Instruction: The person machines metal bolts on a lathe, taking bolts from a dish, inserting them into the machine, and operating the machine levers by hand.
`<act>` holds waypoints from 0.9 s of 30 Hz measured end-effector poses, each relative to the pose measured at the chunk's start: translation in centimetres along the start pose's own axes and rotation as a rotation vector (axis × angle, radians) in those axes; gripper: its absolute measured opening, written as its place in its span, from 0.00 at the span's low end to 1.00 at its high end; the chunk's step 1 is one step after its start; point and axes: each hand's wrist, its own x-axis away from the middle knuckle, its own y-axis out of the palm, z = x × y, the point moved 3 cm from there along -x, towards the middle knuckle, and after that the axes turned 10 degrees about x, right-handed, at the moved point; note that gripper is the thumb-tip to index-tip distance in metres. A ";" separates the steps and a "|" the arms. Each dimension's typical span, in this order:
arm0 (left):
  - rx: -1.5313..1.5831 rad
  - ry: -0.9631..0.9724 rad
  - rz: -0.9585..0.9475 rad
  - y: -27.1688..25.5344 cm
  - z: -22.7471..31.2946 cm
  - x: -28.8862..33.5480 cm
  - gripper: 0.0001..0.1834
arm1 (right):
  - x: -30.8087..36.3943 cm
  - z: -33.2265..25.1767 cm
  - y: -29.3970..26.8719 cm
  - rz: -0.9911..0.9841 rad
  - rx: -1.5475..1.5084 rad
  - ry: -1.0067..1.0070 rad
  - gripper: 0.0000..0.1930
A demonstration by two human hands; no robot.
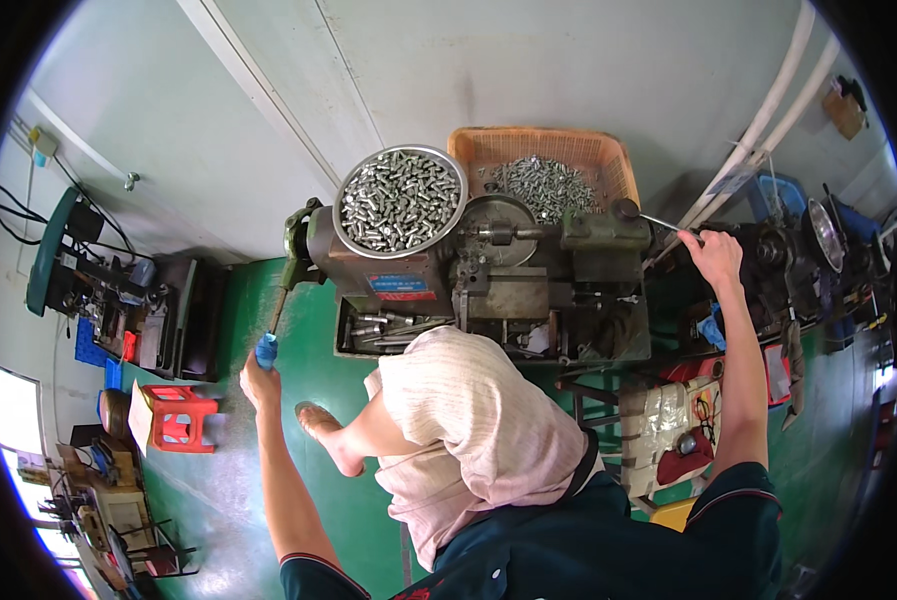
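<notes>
A small bench lathe [508, 295] stands in front of my knees. My left hand [260, 385] is closed round the blue-wrapped grip of a long lever [266, 350], which runs up to the machine's left end. Out to the right, my right hand [716, 262] grips a thin metal handle [671, 226] joined to the machine's right end. On the machine's left part sits a round steel bowl [340, 212] heaped with short metal pins [403, 195]. A spindle chuck [501, 233] shows at the middle. I cannot make out a workpiece in it.
Behind the machine, an orange plastic basket [458, 140] holds many small metal parts [548, 187]. Rods and tools lie in the machine's lower tray [343, 338]. A red stool [183, 418] stands at left. A cloth-covered seat [643, 430] is near my right arm.
</notes>
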 end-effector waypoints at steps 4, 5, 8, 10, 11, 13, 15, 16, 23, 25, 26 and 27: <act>0.017 -0.015 0.035 0.1 -0.5 0.1 0.16 | 0.0 -0.1 0.0 -0.060 -0.017 0.009 0.30; 0.015 -0.016 0.029 0.1 -0.5 0.1 0.16 | -0.1 0.0 0.0 -0.060 -0.023 0.012 0.30; -0.009 -0.020 0.013 0.2 -1.2 0.0 0.16 | -1.0 -0.1 0.5 -0.014 -0.048 -0.015 0.26; -0.013 -0.013 -0.012 0.2 -0.4 0.0 0.14 | -2.2 -0.6 0.4 0.346 -0.014 -0.042 0.19; -0.009 -0.007 -0.014 0.2 -0.1 -0.1 0.14 | -3.1 -1.5 0.0 0.568 0.017 -0.028 0.17; -0.024 -0.015 -0.008 -0.1 0.1 0.0 0.13 | -5.2 -6.0 -0.6 0.512 -0.120 -0.016 0.16; -0.007 0.000 -0.003 0.1 -0.2 -0.1 0.12 | -6.2 -12.3 -1.9 0.366 -0.332 -0.103 0.15; 0.013 0.015 0.000 0.2 -0.2 -0.1 0.11 | -6.3 -15.2 -1.5 0.441 -0.440 -0.187 0.15; 0.056 -0.005 0.025 0.0 -0.1 0.2 0.07 | -5.4 -29.8 -0.4 -0.412 -1.006 -0.470 0.15; 0.063 -0.015 0.041 0.0 0.1 0.4 0.06 | -5.2 -30.3 0.1 -0.425 -0.971 -0.485 0.15; 0.054 -0.053 0.035 0.1 0.1 0.6 0.06 | -5.0 -30.5 0.4 -0.439 -0.932 -0.495 0.14; 0.045 -0.093 0.030 0.1 0.3 0.9 0.07 | -4.8 -30.6 0.3 -0.438 -0.934 -0.503 0.14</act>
